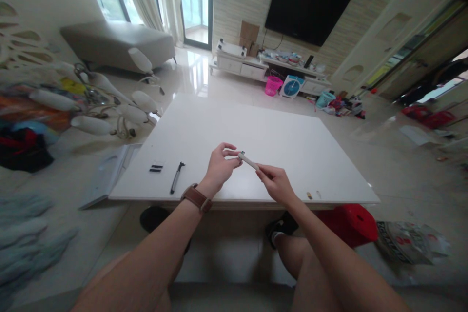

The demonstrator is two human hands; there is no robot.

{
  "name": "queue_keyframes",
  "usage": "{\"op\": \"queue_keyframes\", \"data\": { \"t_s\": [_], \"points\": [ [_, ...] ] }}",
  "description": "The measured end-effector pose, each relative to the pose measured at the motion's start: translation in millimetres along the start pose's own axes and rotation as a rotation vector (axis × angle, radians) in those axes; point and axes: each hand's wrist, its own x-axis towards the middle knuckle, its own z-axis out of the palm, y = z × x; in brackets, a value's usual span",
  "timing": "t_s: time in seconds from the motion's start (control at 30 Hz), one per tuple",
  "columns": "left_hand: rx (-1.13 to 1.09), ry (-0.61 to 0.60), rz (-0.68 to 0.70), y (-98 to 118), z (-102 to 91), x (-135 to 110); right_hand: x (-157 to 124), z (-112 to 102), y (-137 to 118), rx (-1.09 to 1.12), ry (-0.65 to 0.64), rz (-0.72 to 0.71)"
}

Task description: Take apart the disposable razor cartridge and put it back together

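Bare forearms [153,248] reach forward from close by me, over the near edge of a white worktop [248,122], with a brown-strapped watch [197,199] round the left wrist. Between the two hands, above the near half of the worktop, is a slim pale stick [250,161], tilted so its left end points up and away. The right hand [276,183] is closed on its lower end, thumb and fingertips pinched together, the other fingers curled in. The left hand [220,163] is half open: thumb and forefinger come to the upper end, where a small dark metallic bit [242,153] shows, and the remaining fingers bend loosely apart. From where I stand I can't tell whether it grips that end or just touches it. Left of the hands, a black-and-grey tool [177,178] lies on the worktop, with small dark strips [156,168] beside it. Over to the right, near the front edge, sit a small brownish piece [309,195] and a clear one [319,194].
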Motion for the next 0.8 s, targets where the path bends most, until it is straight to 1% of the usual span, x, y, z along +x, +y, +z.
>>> {"op": "queue_keyframes", "data": {
  "t_s": [0.13,0.17,0.23,0.33,0.43,0.5,0.53,0.67,0.8],
  "points": [
    [-0.063,-0.005,-0.008,3,0.6,-1,3,-9,2,-0.005,0.135,0.04],
    [-0.065,-0.005,-0.009,3,0.6,-1,3,-11,3,-0.017,0.147,0.051],
    [-0.057,-0.008,-0.009,2,0.4,-1,2,-11,5,-0.039,0.122,0.058],
    [0.004,-0.015,0.007,0,0.7,-1,0,-2,1,-0.058,0.039,0.035],
    [0.039,-0.079,-0.003,-2,2.7,-3,-1,9,-7,-0.033,-0.011,-0.029],
    [0.032,-0.108,-0.007,-3,4.0,-3,0,10,-11,-0.013,-0.002,-0.053],
    [0.029,-0.101,-0.001,-2,4.2,-3,1,9,-12,-0.012,0.016,-0.05],
    [-0.022,-0.032,0.017,2,1.6,-2,2,0,-10,-0.025,0.105,0.011],
    [-0.088,-0.009,-0.011,6,-1.7,0,0,-4,-6,-0.045,0.099,0.046]
  ]
}}
